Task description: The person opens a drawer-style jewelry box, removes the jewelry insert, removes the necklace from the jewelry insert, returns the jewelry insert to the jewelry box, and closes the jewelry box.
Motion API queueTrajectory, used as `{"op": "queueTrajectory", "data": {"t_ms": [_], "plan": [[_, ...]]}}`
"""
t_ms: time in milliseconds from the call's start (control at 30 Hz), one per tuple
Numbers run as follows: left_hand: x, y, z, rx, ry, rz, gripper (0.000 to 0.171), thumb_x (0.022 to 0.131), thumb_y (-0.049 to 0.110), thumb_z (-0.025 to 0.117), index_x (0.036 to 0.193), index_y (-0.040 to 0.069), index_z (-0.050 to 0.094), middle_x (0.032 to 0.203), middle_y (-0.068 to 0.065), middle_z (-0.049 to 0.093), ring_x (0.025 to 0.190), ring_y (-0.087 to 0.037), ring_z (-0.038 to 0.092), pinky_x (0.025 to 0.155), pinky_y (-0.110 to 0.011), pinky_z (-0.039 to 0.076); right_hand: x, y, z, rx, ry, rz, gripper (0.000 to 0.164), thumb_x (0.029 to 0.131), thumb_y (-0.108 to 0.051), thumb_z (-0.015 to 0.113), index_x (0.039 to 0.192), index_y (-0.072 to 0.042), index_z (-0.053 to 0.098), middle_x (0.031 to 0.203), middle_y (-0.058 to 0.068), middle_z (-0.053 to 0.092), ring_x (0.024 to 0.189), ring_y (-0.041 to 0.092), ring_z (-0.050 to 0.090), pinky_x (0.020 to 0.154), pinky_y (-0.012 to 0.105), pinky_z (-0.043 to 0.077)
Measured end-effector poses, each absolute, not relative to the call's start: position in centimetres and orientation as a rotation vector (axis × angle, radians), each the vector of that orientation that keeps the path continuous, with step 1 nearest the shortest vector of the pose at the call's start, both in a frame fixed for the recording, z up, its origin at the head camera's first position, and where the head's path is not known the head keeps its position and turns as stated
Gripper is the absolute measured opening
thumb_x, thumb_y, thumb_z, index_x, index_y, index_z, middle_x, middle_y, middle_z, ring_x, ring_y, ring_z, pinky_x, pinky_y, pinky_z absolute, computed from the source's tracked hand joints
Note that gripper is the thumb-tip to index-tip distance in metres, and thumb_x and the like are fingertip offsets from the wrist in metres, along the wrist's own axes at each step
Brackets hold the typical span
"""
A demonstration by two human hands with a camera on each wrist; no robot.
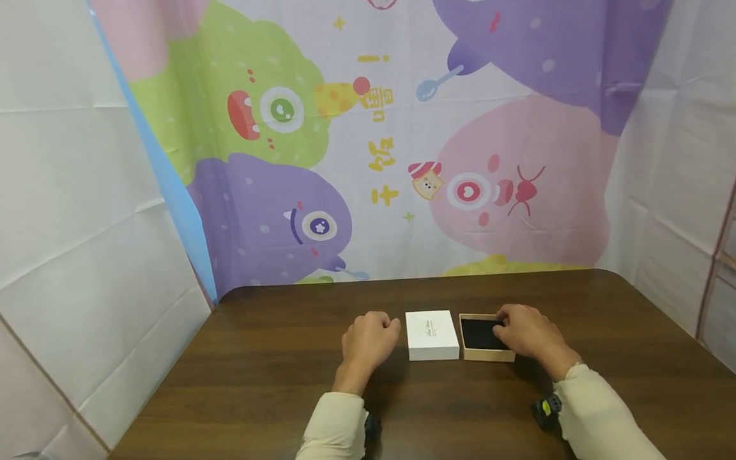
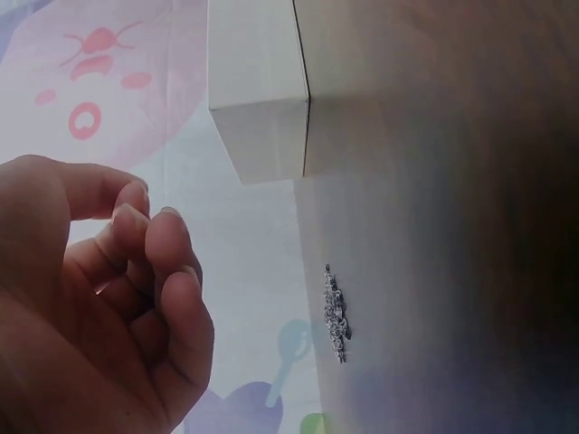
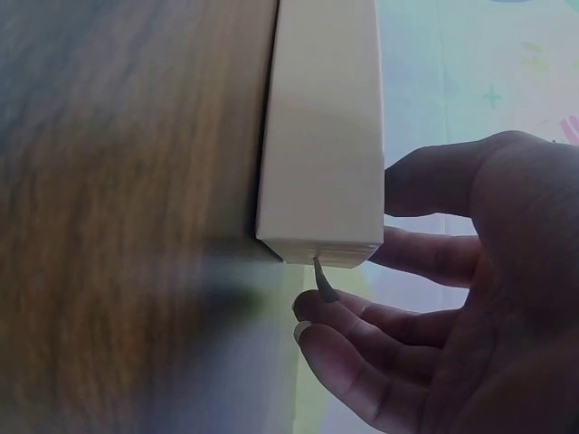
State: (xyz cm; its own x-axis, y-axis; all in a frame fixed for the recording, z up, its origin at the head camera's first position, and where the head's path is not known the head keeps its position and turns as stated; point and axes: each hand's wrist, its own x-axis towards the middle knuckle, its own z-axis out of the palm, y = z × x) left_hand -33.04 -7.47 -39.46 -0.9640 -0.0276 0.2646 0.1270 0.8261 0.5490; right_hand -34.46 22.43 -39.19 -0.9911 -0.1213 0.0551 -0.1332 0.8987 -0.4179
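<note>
A white lidded box (image 1: 432,335) with small print on top sits between my hands. Just right of it is a tan-edged open box (image 1: 489,355) with a black insert (image 1: 482,333) inside. My right hand (image 1: 530,332) reaches over that box's right side, thumb above the insert. In the right wrist view, the wall (image 3: 324,127) hides the thumb and index tips; a thin dark tab (image 3: 324,280) sticks out at its far end. My left hand (image 1: 369,338) hovers left of the white box, fingers loosely curled around nothing. Past it lies a silvery, sparkling ornament (image 2: 336,315) on the table.
Both boxes rest on a dark brown wooden table (image 1: 259,377). A cartoon-printed cloth (image 1: 385,243) hangs behind its far edge, and pale sheets (image 1: 86,191) hang at the sides. Dark wrist devices (image 1: 546,409) sit below the cream sleeves.
</note>
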Motion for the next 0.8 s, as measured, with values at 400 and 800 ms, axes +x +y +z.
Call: {"op": "queueTrajectory", "data": {"t_ms": [400,800], "plan": [[-32.83,-7.23,-39.55,-0.165,-2.834,-0.814,0.051,0.097,0.04,0.057,0.054,0.018,0.044,0.049,0.006,0.036,0.048,-0.013,0.035,0.049,-0.034,0.031,-34.53,22.37,-39.35,0.191,-3.031,0.666,0.039,0.095,-0.025,0.063,0.123,0.003,0.063,0.116,0.022,0.065,0.101,0.038,0.063,0.076,0.057,0.05],[-32.85,-7.12,-39.74,-0.264,-2.868,-0.752,0.042,0.096,0.037,0.06,0.058,0.02,0.058,0.055,0.006,0.045,0.054,-0.014,0.044,0.053,-0.035,0.035,-34.52,22.26,-39.34,0.185,-3.033,0.668,0.04,0.095,-0.025,0.062,0.123,0.003,0.063,0.12,0.025,0.064,0.104,0.041,0.062,0.078,0.058,0.049]]}}
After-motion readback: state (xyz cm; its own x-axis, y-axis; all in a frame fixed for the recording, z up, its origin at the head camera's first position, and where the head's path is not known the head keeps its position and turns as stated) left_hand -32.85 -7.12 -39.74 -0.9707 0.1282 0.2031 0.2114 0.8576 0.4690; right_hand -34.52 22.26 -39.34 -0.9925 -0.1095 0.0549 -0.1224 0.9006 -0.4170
